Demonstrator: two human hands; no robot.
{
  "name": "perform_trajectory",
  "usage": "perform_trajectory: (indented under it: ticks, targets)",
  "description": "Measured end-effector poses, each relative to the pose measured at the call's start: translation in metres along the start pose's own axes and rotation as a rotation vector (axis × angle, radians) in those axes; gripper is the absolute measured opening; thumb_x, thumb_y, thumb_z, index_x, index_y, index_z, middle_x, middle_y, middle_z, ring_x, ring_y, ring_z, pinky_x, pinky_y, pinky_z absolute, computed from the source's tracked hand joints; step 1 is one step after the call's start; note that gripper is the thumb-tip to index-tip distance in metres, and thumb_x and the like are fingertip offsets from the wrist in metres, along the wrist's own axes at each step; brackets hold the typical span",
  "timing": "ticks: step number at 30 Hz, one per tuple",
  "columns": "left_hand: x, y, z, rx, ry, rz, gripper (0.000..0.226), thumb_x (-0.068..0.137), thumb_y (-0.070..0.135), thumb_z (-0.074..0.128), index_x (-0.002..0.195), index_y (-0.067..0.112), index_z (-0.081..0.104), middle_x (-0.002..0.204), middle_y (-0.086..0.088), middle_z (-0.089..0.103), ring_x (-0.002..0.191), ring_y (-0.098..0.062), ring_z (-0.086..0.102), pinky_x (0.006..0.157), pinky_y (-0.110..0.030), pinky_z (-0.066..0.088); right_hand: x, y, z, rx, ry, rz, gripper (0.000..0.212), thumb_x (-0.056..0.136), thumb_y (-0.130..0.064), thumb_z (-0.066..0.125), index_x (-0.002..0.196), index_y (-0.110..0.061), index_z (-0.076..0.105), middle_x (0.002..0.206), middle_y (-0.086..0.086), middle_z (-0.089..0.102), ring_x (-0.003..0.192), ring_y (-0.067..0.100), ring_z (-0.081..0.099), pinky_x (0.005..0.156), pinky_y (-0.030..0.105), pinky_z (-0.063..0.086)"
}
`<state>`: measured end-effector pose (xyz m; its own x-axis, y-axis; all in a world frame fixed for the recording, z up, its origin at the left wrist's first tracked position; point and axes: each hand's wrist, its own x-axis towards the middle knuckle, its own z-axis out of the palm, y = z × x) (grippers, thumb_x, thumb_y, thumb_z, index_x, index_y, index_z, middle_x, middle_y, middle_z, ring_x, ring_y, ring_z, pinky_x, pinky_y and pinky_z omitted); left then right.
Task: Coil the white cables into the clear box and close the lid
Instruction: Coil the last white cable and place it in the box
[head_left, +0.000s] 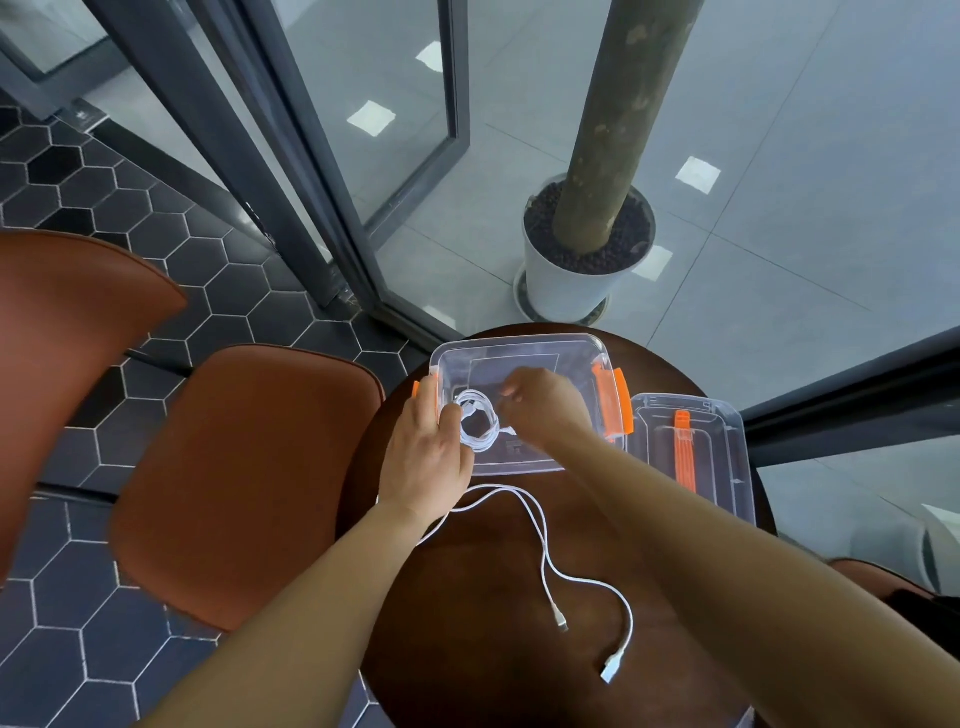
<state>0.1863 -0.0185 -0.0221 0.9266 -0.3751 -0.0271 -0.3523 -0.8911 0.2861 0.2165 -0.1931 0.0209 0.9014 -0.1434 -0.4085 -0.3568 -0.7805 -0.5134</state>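
Observation:
A clear box (566, 353) with orange side latches stands open on a round dark wooden table (493, 613). Inside it lies a coiled white cable (480, 423). My left hand (423, 452) reaches over the box's near left wall and holds the coil. My right hand (543, 405) is inside the box just right of the coil, fingers pinched near a cable end. A second white cable (545, 561) lies loose on the table in front of the box, both plugs toward the near edge. The clear lid (727, 457) with an orange handle lies to the right of the box.
Two brown chairs (244, 467) stand left of the table. A white pot (566, 280) with a thick trunk sits on the floor beyond the box, behind glass panels. A white object (940, 545) is at the right edge.

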Motion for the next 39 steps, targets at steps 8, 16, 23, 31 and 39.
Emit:
perform_trajectory:
  ticks: [8, 16, 23, 31, 39]
  targets:
    - [-0.021, 0.019, -0.026, -0.054, 0.138, -0.104, 0.032, 0.087, 0.020, 0.058, 0.115, 0.004, 0.058, 0.134, -0.022, 0.049, 0.116, -0.038, 0.054, 0.095, -0.047, 0.052, -0.052, 0.008, -0.036, 0.188, 0.089, -0.042, 0.015, 0.094, -0.021, 0.061, 0.102, -0.018, 0.074, 0.092, -0.001, 0.075, 0.073, 0.013, 0.068, 0.062, 0.018, 0.050]
    - [-0.083, 0.046, -0.018, -0.054, 0.142, -0.065, 0.027, 0.082, 0.011, 0.071, 0.107, 0.008, 0.063, 0.118, -0.013, 0.060, 0.105, -0.029, 0.059, 0.089, -0.040, 0.054, -0.112, 0.053, -0.017, 0.235, 0.045, 0.030, 0.014, 0.090, -0.025, 0.064, 0.095, -0.021, 0.075, 0.086, -0.006, 0.075, 0.080, 0.014, 0.069, 0.075, 0.031, 0.055]
    - [-0.114, 0.071, 0.031, -0.212, -0.299, -0.291, 0.033, 0.097, 0.024, 0.056, 0.129, 0.018, 0.059, 0.120, -0.002, 0.062, 0.113, -0.020, 0.058, 0.093, -0.033, 0.051, -0.147, 0.110, 0.039, 0.047, -0.162, 0.192, 0.012, 0.086, -0.026, 0.057, 0.082, -0.027, 0.067, 0.087, -0.006, 0.074, 0.085, 0.019, 0.070, 0.074, 0.030, 0.055]
    - [-0.112, 0.098, 0.060, -0.122, -0.407, -0.193, 0.044, 0.098, 0.022, 0.053, 0.141, 0.019, 0.047, 0.135, -0.005, 0.051, 0.119, -0.024, 0.055, 0.095, -0.037, 0.051, -0.167, 0.128, 0.085, -0.258, -0.300, 0.069, 0.032, 0.086, -0.037, 0.070, 0.109, -0.017, 0.060, 0.109, 0.004, 0.064, 0.099, 0.028, 0.064, 0.078, 0.035, 0.049]
    - [-0.112, 0.093, 0.057, -0.079, -0.405, -0.053, 0.052, 0.097, 0.020, 0.055, 0.147, 0.020, 0.040, 0.146, -0.005, 0.044, 0.127, -0.023, 0.053, 0.100, -0.035, 0.051, -0.163, 0.149, 0.086, -0.067, -0.227, 0.125, 0.012, 0.087, -0.019, 0.057, 0.093, -0.019, 0.067, 0.097, 0.001, 0.066, 0.092, 0.024, 0.065, 0.072, 0.029, 0.045]
